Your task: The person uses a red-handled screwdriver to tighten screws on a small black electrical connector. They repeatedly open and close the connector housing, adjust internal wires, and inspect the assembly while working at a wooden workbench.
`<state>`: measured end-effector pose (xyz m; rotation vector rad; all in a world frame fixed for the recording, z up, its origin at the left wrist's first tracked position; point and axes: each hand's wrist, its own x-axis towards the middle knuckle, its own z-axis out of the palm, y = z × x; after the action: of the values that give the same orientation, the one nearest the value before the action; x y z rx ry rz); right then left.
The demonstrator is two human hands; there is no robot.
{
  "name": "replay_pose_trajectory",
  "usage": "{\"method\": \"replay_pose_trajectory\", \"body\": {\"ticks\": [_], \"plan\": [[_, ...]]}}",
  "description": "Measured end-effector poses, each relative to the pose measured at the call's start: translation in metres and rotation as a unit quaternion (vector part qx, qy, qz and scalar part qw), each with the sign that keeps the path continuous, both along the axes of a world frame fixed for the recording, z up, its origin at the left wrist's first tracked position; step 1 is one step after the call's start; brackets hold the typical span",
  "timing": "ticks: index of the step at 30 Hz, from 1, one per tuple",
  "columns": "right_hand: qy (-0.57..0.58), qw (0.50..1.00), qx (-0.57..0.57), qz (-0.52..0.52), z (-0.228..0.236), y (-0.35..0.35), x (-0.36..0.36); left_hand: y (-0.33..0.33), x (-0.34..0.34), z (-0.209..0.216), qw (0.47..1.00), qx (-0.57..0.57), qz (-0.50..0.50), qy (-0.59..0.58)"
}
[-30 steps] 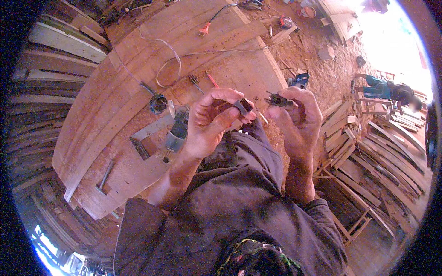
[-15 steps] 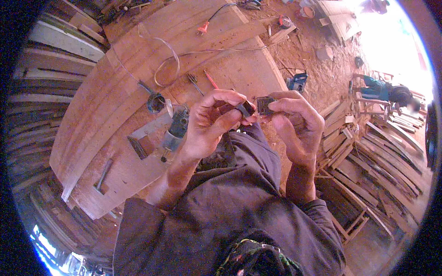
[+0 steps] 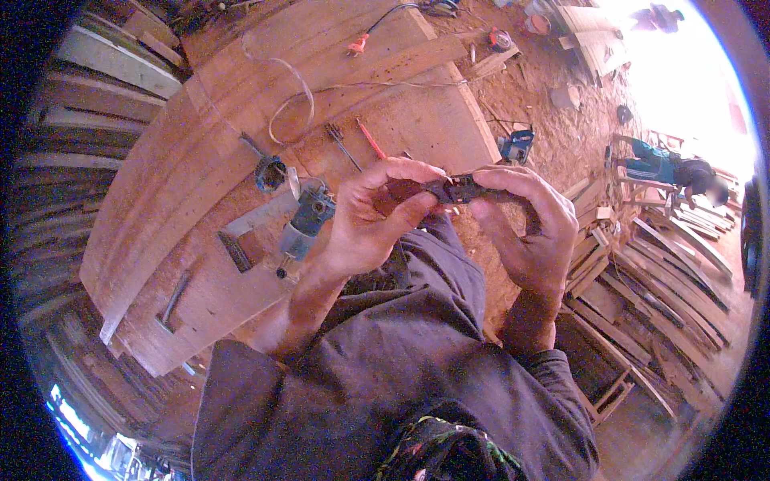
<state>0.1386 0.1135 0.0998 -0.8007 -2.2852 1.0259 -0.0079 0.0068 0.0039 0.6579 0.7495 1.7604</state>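
Both my hands are raised in front of my body, fingertips closed around small parts. Between thumb and fingers, my left hand (image 3: pixel 362 212) pinches a small black piece (image 3: pixel 437 190). My right hand (image 3: pixel 533 220) grips a small dark block (image 3: pixel 462 189) with lighter, metallic-looking spots on it. The two parts touch or nearly touch; whether they are joined I cannot tell. Left of my left hand, a grey-blue power tool body (image 3: pixel 303 223) lies on the wooden workbench (image 3: pixel 401 120), with a dark blue tool part (image 3: pixel 269 172) beside it.
A hammer (image 3: pixel 174 301), a red pencil-like stick (image 3: pixel 371 139) and a red plug (image 3: pixel 358 46) on a cord lie on the bench. A blue power tool (image 3: pixel 517 144) is past its right edge. Stacked boards (image 3: pixel 666 276) lie right; another person (image 3: pixel 666 167) is farther off.
My hands have brought the two small parts together; a gap showed between them before. The right-hand block has turned and shifted slightly left.
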Motion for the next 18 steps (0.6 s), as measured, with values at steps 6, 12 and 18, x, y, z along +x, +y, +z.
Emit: {"method": "replay_pose_trajectory", "body": {"ticks": [6, 12, 18], "plan": [[-0.025, 1.000, 0.009, 0.006, 0.004, 0.000, -0.001, -0.001, 0.002, -0.003, 0.999, -0.001, 0.025, 0.034], [0.002, 0.994, -0.095, -0.058, 0.002, -0.010, -0.002, -0.001, 0.001, -0.005, 0.999, -0.002, 0.025, 0.036], [-0.009, 0.996, -0.080, -0.037, 0.001, -0.007, 0.002, -0.001, -0.001, -0.002, 0.998, 0.023, 0.030, 0.055]]}}
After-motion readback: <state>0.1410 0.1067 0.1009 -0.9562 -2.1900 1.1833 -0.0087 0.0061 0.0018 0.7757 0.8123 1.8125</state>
